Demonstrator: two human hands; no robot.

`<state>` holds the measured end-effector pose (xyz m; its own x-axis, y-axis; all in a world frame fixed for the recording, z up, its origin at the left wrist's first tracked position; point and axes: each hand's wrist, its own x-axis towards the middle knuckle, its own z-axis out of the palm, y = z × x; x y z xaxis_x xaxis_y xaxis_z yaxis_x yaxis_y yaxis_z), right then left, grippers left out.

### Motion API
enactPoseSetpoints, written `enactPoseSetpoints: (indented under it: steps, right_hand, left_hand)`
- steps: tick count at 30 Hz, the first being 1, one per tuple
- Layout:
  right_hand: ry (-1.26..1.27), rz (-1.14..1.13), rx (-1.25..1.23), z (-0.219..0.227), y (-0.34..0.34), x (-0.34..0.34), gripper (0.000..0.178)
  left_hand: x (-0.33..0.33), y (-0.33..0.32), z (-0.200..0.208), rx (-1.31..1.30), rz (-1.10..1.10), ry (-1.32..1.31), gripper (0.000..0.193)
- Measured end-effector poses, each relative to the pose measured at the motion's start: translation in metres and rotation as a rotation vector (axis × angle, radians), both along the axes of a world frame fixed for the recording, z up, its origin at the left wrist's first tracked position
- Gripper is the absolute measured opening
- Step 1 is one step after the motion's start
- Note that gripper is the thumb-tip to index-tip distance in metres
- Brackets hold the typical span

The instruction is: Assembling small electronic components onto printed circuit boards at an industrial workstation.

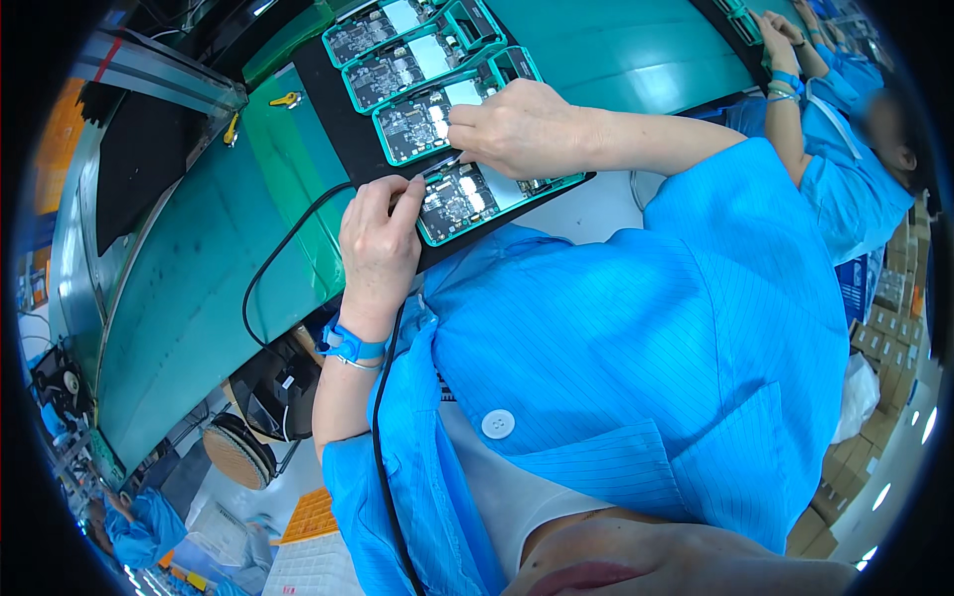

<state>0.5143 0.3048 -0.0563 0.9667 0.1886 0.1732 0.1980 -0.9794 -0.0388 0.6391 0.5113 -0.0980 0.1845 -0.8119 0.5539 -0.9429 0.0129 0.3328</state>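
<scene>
The nearest circuit board [452,207] lies in a teal frame on a black mat, at the front end of a row of similar boards. My left hand [378,233] is at its left corner, thumb and fingers curled closely together; whatever is between them is too small to make out. Over the board's far edge, my right hand [527,129] is closed in a pinch on a thin grey tool [444,165], whose kind is unclear. The right hand partly covers the second board [412,127]. A blue wrist strap [350,345] circles my left wrist.
Further framed boards [388,74] continue the row away from me. A black cable [260,283] curves over the green bench mat [189,328]. Two yellow-handled fittings [286,99] sit beside a metal frame at the left. Another person [845,139] works at the far right.
</scene>
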Motion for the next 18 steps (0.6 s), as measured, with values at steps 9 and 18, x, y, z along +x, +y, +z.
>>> enactPoseSetpoints:
  steps: [9, 18]
  right_hand:
    - [0.060, -0.024, 0.018, 0.0034, -0.0001, 0.0012, 0.022]
    - [0.104, -0.046, 0.061, 0.0084, 0.0018, 0.0018, 0.021]
  left_hand:
    - [-0.0002, -0.0002, 0.0011, 0.001, -0.005, 0.029, 0.030]
    - [0.0050, -0.0004, 0.0051, 0.025, -0.076, -0.012, 0.029]
